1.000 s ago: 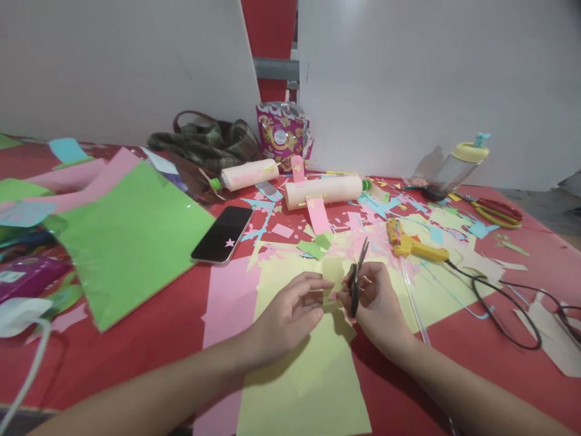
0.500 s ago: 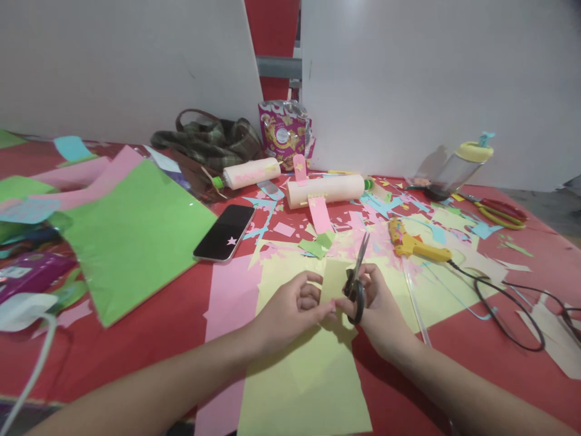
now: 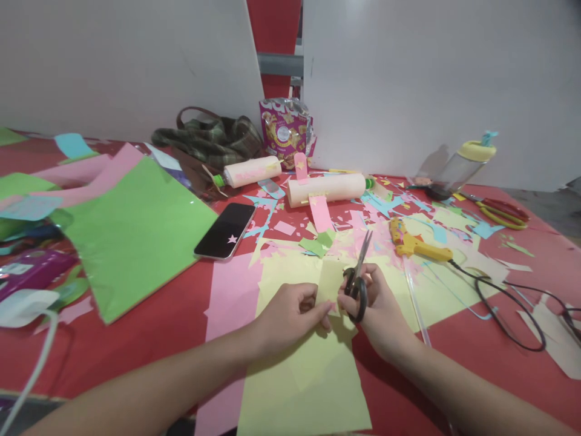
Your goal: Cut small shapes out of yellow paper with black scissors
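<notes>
A small piece of yellow paper [image 3: 330, 280] is pinched between the thumb and fingers of my left hand [image 3: 297, 310]. Black-handled scissors [image 3: 356, 284] sit in my right hand [image 3: 376, 309], their blades pointing up and away from me. The tip of my right thumb is close to the small piece's right edge; whether it touches is unclear. Beneath both hands lies a large yellow sheet [image 3: 308, 387], overlapping a pink sheet [image 3: 224, 345] on its left side.
On the red table [image 3: 154, 351] lie a phone [image 3: 226, 231], green paper [image 3: 136, 242], a yellow glue gun [image 3: 420, 247] with a black cord, and paper-wrapped bottles [image 3: 327, 190]. Many scraps surround them. Behind stand a snack bag [image 3: 285, 130] and a clear jar [image 3: 458, 169]. Red-and-yellow-handled scissors [image 3: 503, 213] lie at right.
My hands have drawn slightly apart, with the right thumb moving off the left fingertips. The small yellow piece has shifted slightly left and stays in my left hand.
</notes>
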### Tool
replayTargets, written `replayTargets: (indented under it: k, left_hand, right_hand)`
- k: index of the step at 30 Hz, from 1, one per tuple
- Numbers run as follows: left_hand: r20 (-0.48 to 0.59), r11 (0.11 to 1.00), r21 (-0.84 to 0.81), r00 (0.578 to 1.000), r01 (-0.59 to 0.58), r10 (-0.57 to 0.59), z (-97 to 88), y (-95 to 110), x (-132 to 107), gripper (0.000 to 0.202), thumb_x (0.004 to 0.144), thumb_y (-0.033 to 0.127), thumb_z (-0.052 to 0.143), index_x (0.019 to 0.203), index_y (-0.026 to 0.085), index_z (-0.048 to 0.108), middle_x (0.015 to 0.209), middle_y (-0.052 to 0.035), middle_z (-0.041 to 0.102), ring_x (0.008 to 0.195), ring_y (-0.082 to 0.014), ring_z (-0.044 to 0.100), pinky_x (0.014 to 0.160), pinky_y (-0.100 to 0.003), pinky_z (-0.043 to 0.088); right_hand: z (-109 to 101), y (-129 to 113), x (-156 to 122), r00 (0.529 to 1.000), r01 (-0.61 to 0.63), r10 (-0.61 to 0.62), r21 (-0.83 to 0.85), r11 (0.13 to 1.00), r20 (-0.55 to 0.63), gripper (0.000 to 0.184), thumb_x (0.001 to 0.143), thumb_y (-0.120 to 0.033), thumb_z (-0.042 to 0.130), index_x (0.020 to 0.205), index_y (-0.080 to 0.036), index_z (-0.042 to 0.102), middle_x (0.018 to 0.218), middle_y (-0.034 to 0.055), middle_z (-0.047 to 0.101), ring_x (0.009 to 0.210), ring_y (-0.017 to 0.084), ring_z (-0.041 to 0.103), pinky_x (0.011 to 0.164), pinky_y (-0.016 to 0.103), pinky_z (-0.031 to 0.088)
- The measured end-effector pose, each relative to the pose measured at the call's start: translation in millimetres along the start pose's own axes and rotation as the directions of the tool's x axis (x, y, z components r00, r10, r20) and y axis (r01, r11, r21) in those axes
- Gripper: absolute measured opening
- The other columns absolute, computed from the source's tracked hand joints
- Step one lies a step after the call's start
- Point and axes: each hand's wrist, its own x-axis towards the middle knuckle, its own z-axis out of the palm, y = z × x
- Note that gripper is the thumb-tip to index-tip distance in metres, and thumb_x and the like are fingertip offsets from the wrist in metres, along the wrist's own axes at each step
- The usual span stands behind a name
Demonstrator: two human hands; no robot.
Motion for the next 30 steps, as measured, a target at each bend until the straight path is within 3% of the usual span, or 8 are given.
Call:
replayTargets:
  k: [12, 30]
  left_hand:
    - [-0.008, 1.0, -0.005, 1.0, 0.01, -0.01, -0.7, -0.4, 0.0, 0.034, 0.077, 0.041, 0.038, 0.071, 0.01, 0.051, 0.064, -0.0082, 0.06, 0.059, -0.0148, 0.058, 0.054, -0.025, 0.043]
    - [0.02, 0.996, -0.083, 1.0, -0.02, 0.021, -0.6, 0.4, 0.2, 0.026, 0.078, 0.033, 0.039, 0.069, 0.011, 0.05, 0.062, -0.0049, 0.058, 0.057, -0.0126, 0.057, 0.057, -0.025, 0.044]
  right_hand:
    - [-1.2, 1.1, 0.2, 1.0, 0.024, -0.024, 0.017, 1.0, -0.001, 0.03, 0.065, -0.011, 0.057, 0.077, -0.025, 0.034, 0.073, -0.0049, 0.047, 0.058, 0.008, 0.046, 0.049, 0.019, 0.038]
    - [-0.7, -0.5, 1.0, 0.999, 0.027, -0.027, -0.018, 0.999, -0.026, 0.03, 0.063, -0.013, 0.058, 0.076, -0.024, 0.033, 0.074, -0.0038, 0.047, 0.057, 0.009, 0.046, 0.046, 0.019, 0.037]
